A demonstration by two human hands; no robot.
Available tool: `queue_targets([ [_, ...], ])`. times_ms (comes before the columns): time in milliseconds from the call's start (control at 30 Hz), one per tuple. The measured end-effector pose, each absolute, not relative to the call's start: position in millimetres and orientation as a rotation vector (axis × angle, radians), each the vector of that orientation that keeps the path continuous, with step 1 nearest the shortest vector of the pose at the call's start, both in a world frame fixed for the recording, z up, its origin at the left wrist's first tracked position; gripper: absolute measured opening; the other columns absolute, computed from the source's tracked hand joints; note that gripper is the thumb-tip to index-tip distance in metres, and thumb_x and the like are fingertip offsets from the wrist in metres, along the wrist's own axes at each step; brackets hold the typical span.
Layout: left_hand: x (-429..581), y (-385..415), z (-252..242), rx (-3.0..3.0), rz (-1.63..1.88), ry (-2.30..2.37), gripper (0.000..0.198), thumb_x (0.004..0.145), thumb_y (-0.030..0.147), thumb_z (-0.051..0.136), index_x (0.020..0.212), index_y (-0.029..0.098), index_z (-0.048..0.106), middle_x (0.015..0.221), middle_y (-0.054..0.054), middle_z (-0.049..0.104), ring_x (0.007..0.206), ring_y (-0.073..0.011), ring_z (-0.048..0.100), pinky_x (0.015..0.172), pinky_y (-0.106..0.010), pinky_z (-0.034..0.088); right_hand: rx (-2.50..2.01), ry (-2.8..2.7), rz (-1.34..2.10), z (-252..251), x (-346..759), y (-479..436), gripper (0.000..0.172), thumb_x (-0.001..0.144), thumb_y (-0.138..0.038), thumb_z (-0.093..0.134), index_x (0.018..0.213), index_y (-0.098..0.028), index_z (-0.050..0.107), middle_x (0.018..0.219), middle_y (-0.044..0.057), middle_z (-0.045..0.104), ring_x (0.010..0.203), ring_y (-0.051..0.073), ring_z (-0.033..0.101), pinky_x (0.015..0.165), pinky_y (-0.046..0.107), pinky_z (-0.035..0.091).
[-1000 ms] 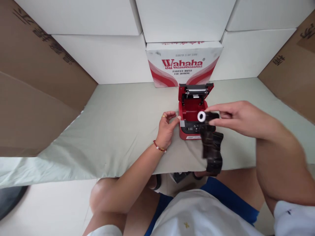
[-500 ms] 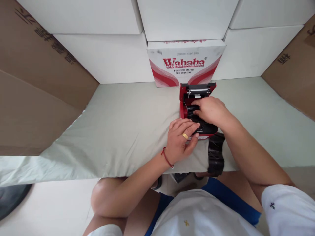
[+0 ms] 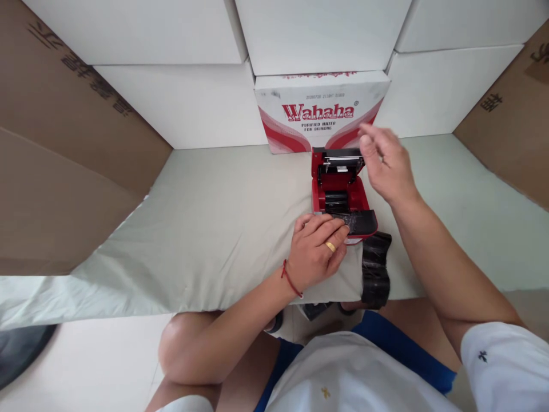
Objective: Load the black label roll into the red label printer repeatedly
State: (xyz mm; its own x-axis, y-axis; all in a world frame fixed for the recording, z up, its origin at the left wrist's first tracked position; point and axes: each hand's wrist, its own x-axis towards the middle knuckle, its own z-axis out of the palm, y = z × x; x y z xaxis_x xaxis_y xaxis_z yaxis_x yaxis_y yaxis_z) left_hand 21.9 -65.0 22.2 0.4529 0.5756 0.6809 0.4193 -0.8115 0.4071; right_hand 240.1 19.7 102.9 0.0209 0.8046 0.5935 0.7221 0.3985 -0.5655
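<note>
A small red and black label printer (image 3: 364,197) stands on the cloth with its lid (image 3: 318,163) raised. A black roll (image 3: 337,200) lies in its red inner bay. My left hand (image 3: 317,249) lies over the front left of the printer, fingers together on the black front part and some shiny film, thumb tucked below. It grips the printer there. My right hand (image 3: 388,163) is raised at the right edge of the lid, slightly blurred. Its thumb and fingers are apart, with nothing visible in them; whether it touches the lid I cannot tell.
A strip of black wavy plastic (image 3: 376,272) lies beside the printer and reaches the front edge of the green cloth (image 3: 223,229). Behind stands a Wahaha water carton (image 3: 319,140) against stacked white boxes (image 3: 180,106). Brown cartons (image 3: 64,189) stand at both sides.
My right hand has come out of the printer's bay and risen to the lid's right edge, uncovering the roll inside. My left hand stays at the printer's front, slightly shifted.
</note>
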Motion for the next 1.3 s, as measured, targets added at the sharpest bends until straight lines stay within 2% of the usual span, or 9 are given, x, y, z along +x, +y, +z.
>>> queue_targets([
  [133, 20.9, -65.4, 20.4, 2.520, 1.218, 0.852, 0.029, 0.100, 0.026, 0.064, 0.126, 0.031, 0.076, 0.125, -0.008, 0.084, 0.120, -0.0296, 0.073, 0.105, -0.050, 0.045, -1.245, -1.752, 0.243, 91.9, 234.4, 3.4, 0.046, 0.114, -0.054, 0.044, 0.118, -0.029, 0.082, 0.127, 0.008, 0.081, 0.125, 0.025, 0.073, 0.113, 0.043, 0.055],
  [433, 21.1, -66.7, 17.6, 2.555, 1.254, 0.838, 0.032, 0.099, 0.023, 0.064, 0.129, 0.031, 0.073, 0.126, -0.007, 0.083, 0.119, -0.0284, 0.073, 0.104, -0.048, 0.046, -1.084, -1.919, 0.239, 60.3, 249.1, -60.8, 0.035, 0.113, -0.029, 0.050, 0.119, -0.026, 0.084, 0.123, 0.007, 0.085, 0.121, 0.024, 0.078, 0.112, 0.048, 0.058],
  [533, 21.2, -67.9, 17.2, 2.554, 1.302, 0.807, 0.038, 0.098, 0.022, 0.066, 0.133, 0.034, 0.070, 0.127, -0.006, 0.083, 0.120, -0.0278, 0.073, 0.106, -0.047, 0.047, -1.129, -1.909, 0.251, 50.8, 251.5, -65.1, 0.035, 0.113, -0.029, 0.050, 0.120, -0.029, 0.084, 0.126, 0.006, 0.084, 0.124, 0.024, 0.078, 0.113, 0.051, 0.058],
  [700, 15.2, -62.3, 22.7, 2.419, 1.440, 0.915, 0.046, 0.102, 0.031, 0.064, 0.148, 0.034, 0.060, 0.136, -0.009, 0.079, 0.128, -0.0282, 0.072, 0.118, -0.050, 0.046, -1.200, -1.902, 0.250, 45.5, 248.9, -66.4, 0.034, 0.112, -0.030, 0.050, 0.118, -0.031, 0.084, 0.127, 0.003, 0.084, 0.126, 0.024, 0.077, 0.121, 0.055, 0.050],
  [800, 9.4, -53.7, 24.1, 2.203, 1.425, 1.027, 0.043, 0.110, 0.032, 0.054, 0.152, 0.032, 0.056, 0.133, -0.009, 0.080, 0.128, -0.0261, 0.073, 0.126, -0.052, 0.038, -1.193, -1.800, 0.298, 42.0, 244.4, -63.9, 0.039, 0.113, -0.034, 0.047, 0.113, -0.032, 0.086, 0.122, 0.003, 0.086, 0.123, 0.024, 0.078, 0.119, 0.055, 0.052],
  [900, 5.9, -46.6, 20.3, 2.029, 1.369, 1.005, 0.037, 0.112, 0.032, 0.049, 0.147, 0.033, 0.060, 0.128, -0.007, 0.080, 0.128, -0.0253, 0.073, 0.125, -0.051, 0.041, -1.154, -1.719, 0.381, 40.1, 241.8, -59.7, 0.042, 0.114, -0.042, 0.045, 0.112, -0.033, 0.086, 0.118, 0.004, 0.086, 0.121, 0.026, 0.076, 0.113, 0.054, 0.056],
  [1067, 6.3, -38.3, 12.0, 1.707, 1.370, 0.888, 0.039, 0.103, 0.030, 0.067, 0.142, 0.036, 0.062, 0.129, -0.004, 0.074, 0.125, -0.0234, 0.071, 0.119, -0.044, 0.047, -0.984, -1.905, 0.451, 40.7, 247.2, -58.7, 0.047, 0.112, -0.055, 0.044, 0.124, -0.035, 0.084, 0.125, 0.007, 0.080, 0.124, 0.027, 0.069, 0.116, 0.055, 0.049],
  [1167, 6.7, -30.3, 8.9, 1.488, 1.356, 0.889, 0.050, 0.091, 0.035, 0.079, 0.138, 0.036, 0.061, 0.145, -0.004, 0.067, 0.143, -0.0270, 0.061, 0.127, -0.048, 0.042, -0.911, -1.928, 0.444, 39.1, 251.4, -63.6, 0.042, 0.111, -0.049, 0.049, 0.112, -0.036, 0.088, 0.123, 0.008, 0.076, 0.132, 0.030, 0.065, 0.118, 0.057, 0.047],
  [1300, 6.5, -20.5, 4.8, 1.239, 1.242, 0.887, 0.068, 0.079, 0.038, 0.085, 0.141, 0.038, 0.057, 0.165, -0.004, 0.052, 0.161, -0.0308, 0.044, 0.132, -0.051, 0.038, -0.937, -1.845, 0.397, 35.4, 253.6, -69.0, 0.042, 0.110, -0.043, 0.049, 0.104, -0.038, 0.090, 0.115, 0.008, 0.075, 0.130, 0.033, 0.065, 0.116, 0.061, 0.050],
])
